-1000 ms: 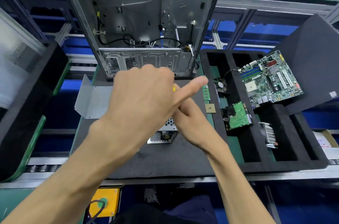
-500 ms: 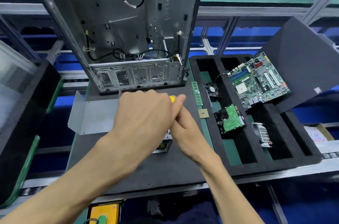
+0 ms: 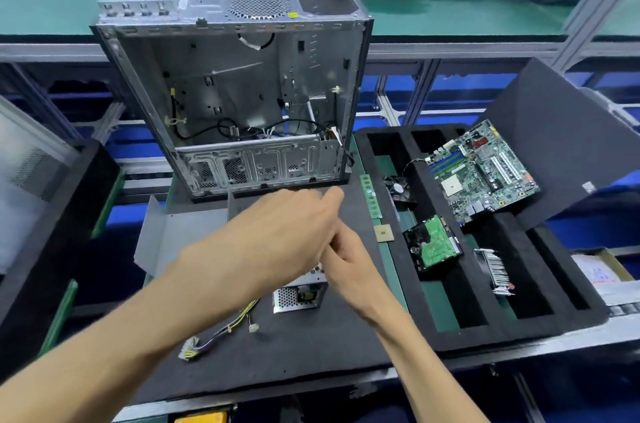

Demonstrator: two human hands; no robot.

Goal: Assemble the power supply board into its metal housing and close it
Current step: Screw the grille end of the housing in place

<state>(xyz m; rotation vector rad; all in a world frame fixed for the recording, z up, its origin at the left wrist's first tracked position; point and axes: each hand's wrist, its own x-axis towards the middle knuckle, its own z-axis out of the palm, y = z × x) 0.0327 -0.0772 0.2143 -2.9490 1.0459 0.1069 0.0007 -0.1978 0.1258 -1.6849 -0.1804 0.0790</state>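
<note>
A black foam mat [image 3: 294, 353] covers the table, with an open computer case [image 3: 235, 103] standing at its far edge. Both hands meet above the power supply box [image 3: 299, 294], which lies on the mat and is mostly hidden beneath them; only its meshed end and a wire bundle [image 3: 221, 329] show. The left hand [image 3: 287, 235] overlaps the right hand [image 3: 346, 259], so neither grip can be made out. A foam tray [image 3: 485, 318] on the right holds a circuit board [image 3: 485, 173].
</note>
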